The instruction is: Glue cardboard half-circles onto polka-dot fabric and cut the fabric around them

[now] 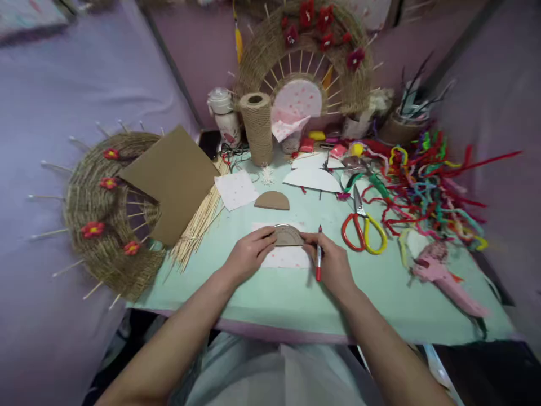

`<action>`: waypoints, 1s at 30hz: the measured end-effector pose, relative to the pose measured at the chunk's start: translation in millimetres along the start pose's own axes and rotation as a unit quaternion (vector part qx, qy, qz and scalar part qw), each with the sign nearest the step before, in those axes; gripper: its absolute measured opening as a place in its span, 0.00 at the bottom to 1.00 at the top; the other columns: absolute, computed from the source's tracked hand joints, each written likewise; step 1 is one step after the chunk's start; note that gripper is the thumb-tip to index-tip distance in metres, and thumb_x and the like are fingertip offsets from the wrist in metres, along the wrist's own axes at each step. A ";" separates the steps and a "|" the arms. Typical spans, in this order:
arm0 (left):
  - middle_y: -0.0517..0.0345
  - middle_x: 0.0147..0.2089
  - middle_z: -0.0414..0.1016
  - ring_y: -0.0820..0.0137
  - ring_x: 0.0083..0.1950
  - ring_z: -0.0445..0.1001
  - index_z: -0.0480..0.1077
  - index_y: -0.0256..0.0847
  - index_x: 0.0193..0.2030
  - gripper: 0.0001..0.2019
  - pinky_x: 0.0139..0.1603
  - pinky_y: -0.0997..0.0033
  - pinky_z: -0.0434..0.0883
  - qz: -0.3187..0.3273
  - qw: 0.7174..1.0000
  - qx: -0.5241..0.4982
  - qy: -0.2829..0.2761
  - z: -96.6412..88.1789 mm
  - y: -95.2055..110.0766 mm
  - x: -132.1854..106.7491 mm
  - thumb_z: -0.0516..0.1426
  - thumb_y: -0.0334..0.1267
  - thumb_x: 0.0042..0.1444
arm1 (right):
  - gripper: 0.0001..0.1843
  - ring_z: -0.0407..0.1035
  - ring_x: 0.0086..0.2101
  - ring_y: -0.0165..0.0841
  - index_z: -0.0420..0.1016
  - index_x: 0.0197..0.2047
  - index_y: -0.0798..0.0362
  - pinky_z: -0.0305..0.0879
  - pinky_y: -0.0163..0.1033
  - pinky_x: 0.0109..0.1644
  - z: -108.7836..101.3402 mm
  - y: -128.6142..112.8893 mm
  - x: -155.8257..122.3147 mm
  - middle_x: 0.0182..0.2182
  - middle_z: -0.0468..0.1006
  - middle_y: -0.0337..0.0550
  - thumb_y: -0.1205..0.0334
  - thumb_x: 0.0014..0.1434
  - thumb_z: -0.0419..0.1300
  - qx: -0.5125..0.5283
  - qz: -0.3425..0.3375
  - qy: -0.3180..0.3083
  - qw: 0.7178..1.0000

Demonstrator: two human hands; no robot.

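Observation:
My left hand rests on the left end of a brown cardboard half-circle, fingers curled and pressing it down onto a white dotted paper sheet. My right hand touches the half-circle's right end and is closed round a red pen, which points away from me. Both lie on the pale green table.
A second brown half-circle and white half-circles lie further back. Red and yellow scissors, a pink glue gun and a pile of pipe cleaners are at right. Twine spool, sticks, brown cardboard and woven wreaths stand left and behind.

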State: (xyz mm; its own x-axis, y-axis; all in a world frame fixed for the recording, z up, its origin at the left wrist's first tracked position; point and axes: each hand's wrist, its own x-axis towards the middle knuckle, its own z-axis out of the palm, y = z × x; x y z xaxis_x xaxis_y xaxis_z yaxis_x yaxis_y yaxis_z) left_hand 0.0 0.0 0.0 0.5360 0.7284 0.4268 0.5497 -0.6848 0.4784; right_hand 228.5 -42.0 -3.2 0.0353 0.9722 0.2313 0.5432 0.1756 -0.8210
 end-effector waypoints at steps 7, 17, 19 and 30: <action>0.48 0.56 0.76 0.62 0.57 0.75 0.76 0.40 0.50 0.13 0.58 0.58 0.74 -0.001 1.000 -0.001 -0.001 -2.3 2.1 2.0 0.53 0.36 0.65 | 0.11 0.76 0.36 0.37 0.77 0.44 0.50 0.70 0.40 0.42 -2.7 -1.5 -0.4 0.38 0.82 0.44 0.66 0.59 0.57 -0.001 -0.001 0.004 1.000; 0.46 0.56 0.76 0.63 0.57 0.75 0.76 0.38 0.49 0.12 0.58 0.60 0.74 0.012 1.000 0.001 0.005 -2.4 3.0 2.4 0.54 0.34 0.64 | 0.12 0.75 0.35 0.37 0.77 0.44 0.50 0.70 0.40 0.41 -3.0 -2.7 -1.5 0.38 0.82 0.43 0.66 0.58 0.57 -0.010 -0.006 0.007 1.000; 0.46 0.55 0.76 0.63 0.56 0.75 0.76 0.38 0.49 0.11 0.58 0.61 0.74 0.014 1.000 0.001 0.007 -2.4 3.0 2.6 0.54 0.34 0.64 | 0.12 0.75 0.35 0.37 0.77 0.44 0.50 0.70 0.40 0.41 -3.6 -3.6 -1.4 0.39 0.82 0.44 0.66 0.58 0.57 -0.012 -0.006 0.005 1.000; 0.48 0.55 0.77 0.64 0.55 0.76 0.76 0.40 0.48 0.11 0.57 0.61 0.75 -0.004 1.000 -0.003 0.004 -2.2 4.0 2.6 0.54 0.35 0.64 | 0.12 0.74 0.34 0.35 0.76 0.46 0.50 0.70 0.39 0.39 -2.6 -2.6 -1.8 0.36 0.80 0.42 0.66 0.59 0.57 -0.015 -0.009 0.003 1.000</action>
State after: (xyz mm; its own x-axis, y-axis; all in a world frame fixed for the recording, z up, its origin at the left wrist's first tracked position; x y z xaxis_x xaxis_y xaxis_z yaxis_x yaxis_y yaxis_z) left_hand 2.2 -0.8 4.8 0.5263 0.7336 0.4299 0.5497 -0.6793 0.4862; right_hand 229.3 -44.5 -0.2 0.0306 0.9680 0.2489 0.5688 0.1879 -0.8007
